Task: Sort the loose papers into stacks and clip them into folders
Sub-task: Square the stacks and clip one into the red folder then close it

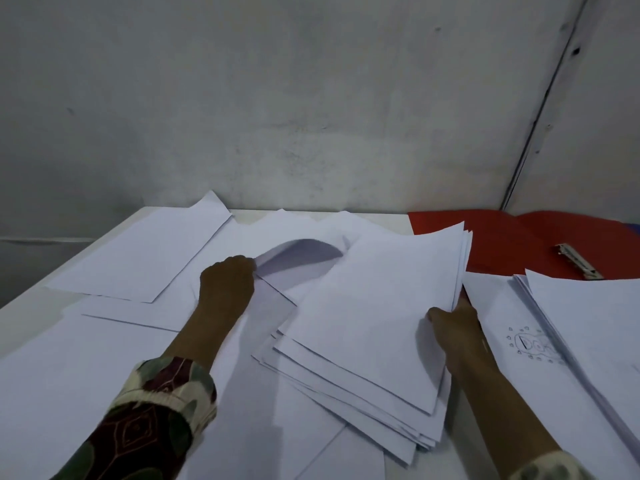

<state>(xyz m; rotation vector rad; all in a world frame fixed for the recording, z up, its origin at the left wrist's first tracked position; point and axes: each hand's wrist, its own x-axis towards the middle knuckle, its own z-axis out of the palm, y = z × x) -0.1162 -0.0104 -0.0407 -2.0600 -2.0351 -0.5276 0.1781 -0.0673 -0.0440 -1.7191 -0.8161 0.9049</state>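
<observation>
Papers spread over bench (31, 306), both hands at work.
Left hand (227, 285) pinches curled sheet (298, 259); right hand (450, 323) grips fanned stack (363, 323) at its right edge, long axis running near-left to far-right; red folder (519, 244) far right.

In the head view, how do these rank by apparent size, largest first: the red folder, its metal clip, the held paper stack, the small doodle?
1. held paper stack
2. red folder, partly covered by papers
3. doodle
4. metal clip, close to the doodle, so unsure

left hand (227, 284) pinching curled sheet (298, 261), right hand (450, 322) gripping stack (374, 317)
</observation>
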